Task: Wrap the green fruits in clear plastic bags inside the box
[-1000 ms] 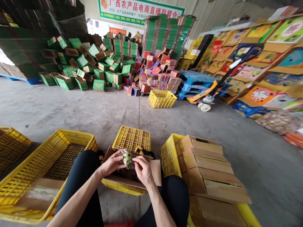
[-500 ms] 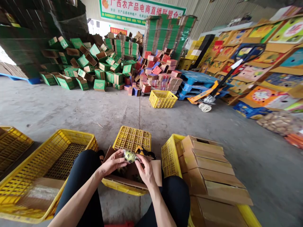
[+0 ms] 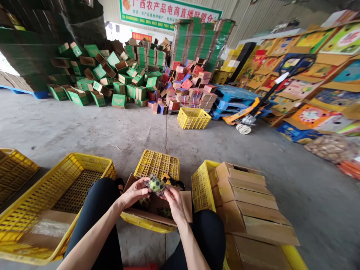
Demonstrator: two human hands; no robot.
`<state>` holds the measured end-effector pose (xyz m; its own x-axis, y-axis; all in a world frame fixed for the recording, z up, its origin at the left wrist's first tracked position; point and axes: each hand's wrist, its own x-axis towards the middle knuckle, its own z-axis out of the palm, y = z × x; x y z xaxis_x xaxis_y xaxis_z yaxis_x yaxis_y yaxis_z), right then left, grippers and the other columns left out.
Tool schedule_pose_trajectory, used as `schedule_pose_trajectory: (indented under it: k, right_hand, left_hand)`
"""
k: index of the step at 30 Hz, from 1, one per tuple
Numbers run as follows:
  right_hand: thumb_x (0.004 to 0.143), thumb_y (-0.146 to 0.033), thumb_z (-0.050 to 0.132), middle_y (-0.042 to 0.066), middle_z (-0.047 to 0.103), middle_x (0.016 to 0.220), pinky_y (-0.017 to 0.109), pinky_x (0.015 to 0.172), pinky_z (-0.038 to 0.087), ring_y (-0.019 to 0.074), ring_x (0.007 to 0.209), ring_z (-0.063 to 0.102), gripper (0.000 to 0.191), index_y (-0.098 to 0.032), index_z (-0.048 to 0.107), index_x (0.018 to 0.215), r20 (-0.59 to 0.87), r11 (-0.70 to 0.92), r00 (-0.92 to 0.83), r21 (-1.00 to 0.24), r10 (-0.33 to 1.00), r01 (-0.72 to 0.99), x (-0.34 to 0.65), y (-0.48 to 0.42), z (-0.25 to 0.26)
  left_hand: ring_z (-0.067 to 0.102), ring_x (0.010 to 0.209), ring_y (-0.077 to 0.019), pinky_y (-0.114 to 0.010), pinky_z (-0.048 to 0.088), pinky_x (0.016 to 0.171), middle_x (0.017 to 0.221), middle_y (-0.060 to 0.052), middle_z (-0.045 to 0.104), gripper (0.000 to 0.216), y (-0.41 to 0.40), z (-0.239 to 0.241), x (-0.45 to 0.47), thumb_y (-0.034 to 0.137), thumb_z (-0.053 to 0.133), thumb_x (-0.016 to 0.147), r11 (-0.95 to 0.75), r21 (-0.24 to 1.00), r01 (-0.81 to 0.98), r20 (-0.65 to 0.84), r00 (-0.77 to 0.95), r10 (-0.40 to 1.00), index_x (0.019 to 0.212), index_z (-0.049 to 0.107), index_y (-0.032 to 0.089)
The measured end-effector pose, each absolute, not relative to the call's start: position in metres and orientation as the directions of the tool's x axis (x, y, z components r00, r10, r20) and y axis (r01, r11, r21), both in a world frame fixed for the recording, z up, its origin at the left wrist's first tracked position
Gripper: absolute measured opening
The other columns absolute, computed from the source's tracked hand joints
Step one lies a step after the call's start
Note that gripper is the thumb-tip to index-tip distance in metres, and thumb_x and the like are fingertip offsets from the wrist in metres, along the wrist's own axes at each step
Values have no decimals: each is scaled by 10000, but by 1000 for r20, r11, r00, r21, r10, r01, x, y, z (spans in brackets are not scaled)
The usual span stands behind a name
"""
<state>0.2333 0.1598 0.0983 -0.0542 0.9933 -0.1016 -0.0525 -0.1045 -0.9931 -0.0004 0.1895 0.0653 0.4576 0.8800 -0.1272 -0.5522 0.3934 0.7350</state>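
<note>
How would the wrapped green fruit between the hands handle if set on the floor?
The fruit looks round, so it would probably roll. Its clear, glossy wrap may feel slippery. The left hand and right hand hold it by the fingertips, so it seems light.

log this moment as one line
left hand: holds fruit | right hand: holds fruit | under hands: open carton on yellow crate | right: cartons
</note>
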Motion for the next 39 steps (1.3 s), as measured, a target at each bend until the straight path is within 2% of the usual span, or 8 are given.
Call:
schedule_pose_trajectory:
  k: [3, 8, 12, 16, 23, 28, 35, 39]
  right_hand:
    - [840, -709, 803, 85, 836, 1149, 468, 872, 678, 322, 961, 796, 523, -277, 824, 1134, -137, -146, -94, -985, 986, -90, 231, 158, 97]
    - [897, -648, 757, 87, 817, 1173, 430, 844, 676, 292, 953, 797, 506, -279, 771, 1242, -155, -167, -148, -984, 977, -68, 228, 159, 87]
    - [865, -525, 797, 106, 765, 1277, 418, 867, 663, 282, 1003, 764, 483, -274, 736, 1273, -17, -16, -89, -1000, 996, 13, 226, 162, 79]
    - [867, -410, 783, 111, 746, 1236, 412, 938, 630, 285, 1094, 713, 386, -252, 761, 1219, 119, 126, -58, -981, 991, 147, 226, 161, 80]
    - [801, -348, 880, 98, 717, 1305, 354, 799, 650, 254, 1015, 709, 650, -302, 677, 1418, 88, 105, -179, -991, 980, 87, 220, 153, 90]
    - [836, -368, 852, 73, 768, 1225, 367, 823, 650, 236, 931, 738, 517, -300, 736, 1336, 35, 42, -172, -998, 984, 38, 218, 153, 92]
    - [809, -382, 875, 57, 804, 1165, 371, 881, 646, 235, 936, 767, 505, -280, 760, 1290, -40, -48, -115, -996, 993, -69, 225, 159, 85]
    - [769, -345, 867, 65, 805, 1214, 388, 878, 639, 260, 1008, 752, 511, -281, 788, 1270, -83, -90, -97, -994, 992, -65, 230, 161, 80]
  left_hand:
    - [739, 1027, -214, -305, 570, 892, 1209, -84, 775, 641, 190, 68, 1, 299, 1024, 727, 380, 768, -516, -101, 488, 867, 1310, 763, 240]
    - [733, 1026, -241, -340, 538, 947, 1156, -95, 794, 556, 189, 71, 2, 347, 1007, 751, 344, 808, -478, -57, 518, 854, 1247, 799, 208]
    - [707, 1118, -250, -349, 513, 999, 1200, -82, 772, 559, 189, 69, 3, 345, 1011, 743, 326, 789, -521, -40, 486, 873, 1237, 776, 232]
    - [688, 1124, -234, -328, 493, 983, 1204, -71, 752, 532, 188, 68, 4, 346, 1002, 761, 322, 793, -517, -36, 488, 872, 1219, 754, 238]
    - [645, 1119, -245, -347, 462, 998, 1175, -59, 708, 540, 186, 69, 5, 372, 1017, 732, 284, 855, -434, -39, 493, 869, 1163, 726, 225]
    - [610, 998, -203, -298, 445, 883, 1072, -34, 677, 472, 185, 69, 4, 372, 1003, 753, 254, 874, -414, -11, 506, 863, 1096, 720, 216]
    - [661, 1056, -218, -335, 497, 907, 1226, -86, 704, 426, 188, 71, 1, 400, 900, 887, 384, 791, -476, -65, 558, 827, 1243, 732, 237]
    - [692, 1102, -231, -351, 504, 970, 1241, -83, 741, 495, 188, 69, 0, 312, 956, 826, 396, 789, -470, -118, 517, 848, 1272, 749, 254]
